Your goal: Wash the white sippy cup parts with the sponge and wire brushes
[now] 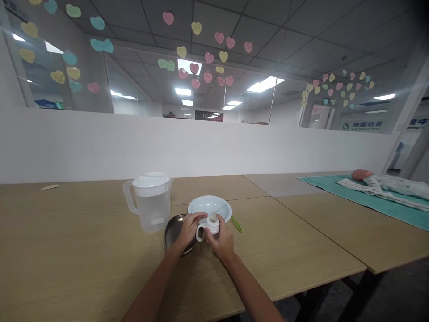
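Between my hands is a baby bottle with a white handled collar and a pale translucent top. Its clear lower part is faint against the table. My right hand wraps round the collar from the right, thumb across its front. The fingers of my left hand close on its left side, near the curved white handle. Just behind the bottle stands a white bowl. A metal dish lies partly under my left hand. To the right of the bowl shows a green handle; what it belongs to is unclear.
A clear pitcher with a white lid stands left of the dish. At the far left lies a small flat pale object. On the right, a teal cloth bears a doll in white clothing. A white wall rises behind the table.
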### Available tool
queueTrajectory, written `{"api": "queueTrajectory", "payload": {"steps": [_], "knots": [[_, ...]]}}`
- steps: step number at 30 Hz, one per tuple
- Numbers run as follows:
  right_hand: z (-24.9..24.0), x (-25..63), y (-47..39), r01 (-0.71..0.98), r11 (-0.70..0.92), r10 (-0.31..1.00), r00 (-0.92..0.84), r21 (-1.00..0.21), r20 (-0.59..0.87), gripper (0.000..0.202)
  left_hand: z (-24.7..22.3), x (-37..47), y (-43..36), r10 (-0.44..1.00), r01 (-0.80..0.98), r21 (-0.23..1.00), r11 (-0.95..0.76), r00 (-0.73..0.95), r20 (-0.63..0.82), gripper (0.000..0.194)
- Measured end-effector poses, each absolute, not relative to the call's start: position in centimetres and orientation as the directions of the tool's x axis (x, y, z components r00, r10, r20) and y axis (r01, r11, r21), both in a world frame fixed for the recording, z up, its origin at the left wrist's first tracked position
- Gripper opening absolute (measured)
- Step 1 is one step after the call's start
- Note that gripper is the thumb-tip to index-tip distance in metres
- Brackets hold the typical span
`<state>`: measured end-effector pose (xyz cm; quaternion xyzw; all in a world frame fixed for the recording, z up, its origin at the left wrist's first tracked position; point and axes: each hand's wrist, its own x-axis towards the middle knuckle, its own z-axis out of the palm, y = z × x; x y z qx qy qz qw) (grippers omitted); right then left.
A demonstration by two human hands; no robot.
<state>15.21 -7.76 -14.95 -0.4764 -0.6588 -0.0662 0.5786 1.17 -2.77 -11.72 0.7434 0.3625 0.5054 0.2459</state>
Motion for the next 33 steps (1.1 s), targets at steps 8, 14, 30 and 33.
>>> {"api": "queueTrajectory", "payload": {"steps": [8, 14, 30, 33], "knots": [[-15.1, 15.0, -7.7, 0.686, 0.56, 0.553, 0.107, -0.464, 0.826, 0.053, -10.6, 2.5, -5.5, 0.769, 0.227, 0.741, -0.631, 0.063, 0.636, 0.032], [-15.5, 15.3, -7.3, 0.673, 0.58, 0.558, 0.082, -0.459, 0.825, 0.062, -11.6, 3.6, -7.1, 0.667, 0.271, 0.611, -0.744, 0.24, 0.706, 0.038], [-15.7, 15.5, -7.0, 0.725, 0.536, 0.537, 0.103, -0.433, 0.837, 0.061, -11.3, 4.2, -8.2, 0.598, 0.539, 0.451, -0.712, 0.128, 0.791, 0.043], [-15.8, 15.6, -7.0, 0.72, 0.54, 0.548, 0.092, -0.435, 0.831, 0.058, -11.9, 4.8, -8.3, 0.613, 0.517, 0.481, -0.708, 0.113, 0.782, 0.056]]}}
